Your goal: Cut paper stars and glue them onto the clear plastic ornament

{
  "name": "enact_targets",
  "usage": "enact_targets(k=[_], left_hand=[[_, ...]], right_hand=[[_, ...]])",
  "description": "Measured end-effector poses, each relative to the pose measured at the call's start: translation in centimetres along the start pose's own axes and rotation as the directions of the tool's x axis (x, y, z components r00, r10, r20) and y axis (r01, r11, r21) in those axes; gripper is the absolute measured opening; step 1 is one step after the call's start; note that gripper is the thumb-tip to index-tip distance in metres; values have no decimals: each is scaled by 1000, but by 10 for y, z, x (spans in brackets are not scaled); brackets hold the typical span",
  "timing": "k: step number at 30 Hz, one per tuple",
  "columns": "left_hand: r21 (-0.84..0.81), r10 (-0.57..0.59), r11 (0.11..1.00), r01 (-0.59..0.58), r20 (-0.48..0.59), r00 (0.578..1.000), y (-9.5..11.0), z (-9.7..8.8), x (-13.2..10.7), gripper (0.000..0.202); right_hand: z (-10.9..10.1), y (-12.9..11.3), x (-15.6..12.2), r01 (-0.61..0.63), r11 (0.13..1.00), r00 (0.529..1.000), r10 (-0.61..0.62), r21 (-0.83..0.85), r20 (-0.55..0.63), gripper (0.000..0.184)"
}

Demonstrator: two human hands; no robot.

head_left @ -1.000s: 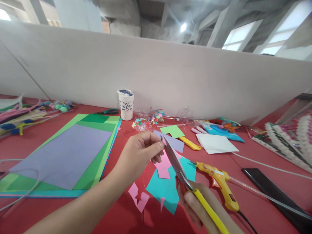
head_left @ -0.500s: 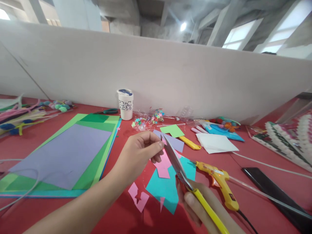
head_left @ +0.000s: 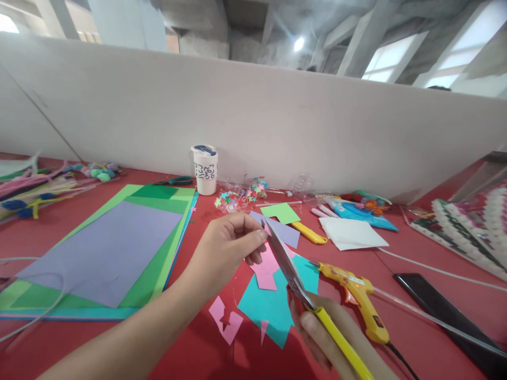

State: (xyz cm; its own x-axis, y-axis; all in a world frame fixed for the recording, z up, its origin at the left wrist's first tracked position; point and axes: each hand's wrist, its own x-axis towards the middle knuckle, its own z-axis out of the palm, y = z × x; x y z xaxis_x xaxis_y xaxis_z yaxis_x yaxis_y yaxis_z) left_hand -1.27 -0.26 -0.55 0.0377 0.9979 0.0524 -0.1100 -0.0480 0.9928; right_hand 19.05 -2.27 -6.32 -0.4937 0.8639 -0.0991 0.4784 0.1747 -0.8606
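Note:
My right hand (head_left: 317, 327) is wrapped round the handles of a pair of scissors (head_left: 285, 266), yellow on the outer side with some red showing. The blades point up and away, slightly parted at the tips. Right by those tips, my left hand (head_left: 233, 240) has its thumb and forefinger pinched together; whatever is between them is too small to make out. Beneath the hands lie a teal paper sheet (head_left: 273, 311) and pink paper pieces (head_left: 264, 274). Pink paper scraps (head_left: 225, 321) rest on the red table nearer to me.
Left stands a stack of coloured sheets with purple paper (head_left: 114, 248) on top. A yellow glue gun (head_left: 356, 293) and black phone-like slab (head_left: 443, 316) lie right. Behind are a white cup (head_left: 205, 171), a yellow cutter (head_left: 311, 232), green paper (head_left: 282, 212) and white paper (head_left: 352, 234).
Almost nothing differs. Both hands and the scissors keep nearly the same pose, with only a very slight shift of the whole view.

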Motion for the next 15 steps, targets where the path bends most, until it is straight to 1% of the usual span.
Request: enact_targets(k=[8, 15], left_hand=[[-13, -5, 1000, 5, 0, 1000, 1, 0, -1, 13], [-12, -2, 1000, 2, 5, 1000, 1, 0, 1, 12]], right_hand=[[2, 3, 2, 21, 999, 999, -22, -42, -39, 47], [2, 6, 1, 27, 996, 998, -31, -83, -47, 48]])
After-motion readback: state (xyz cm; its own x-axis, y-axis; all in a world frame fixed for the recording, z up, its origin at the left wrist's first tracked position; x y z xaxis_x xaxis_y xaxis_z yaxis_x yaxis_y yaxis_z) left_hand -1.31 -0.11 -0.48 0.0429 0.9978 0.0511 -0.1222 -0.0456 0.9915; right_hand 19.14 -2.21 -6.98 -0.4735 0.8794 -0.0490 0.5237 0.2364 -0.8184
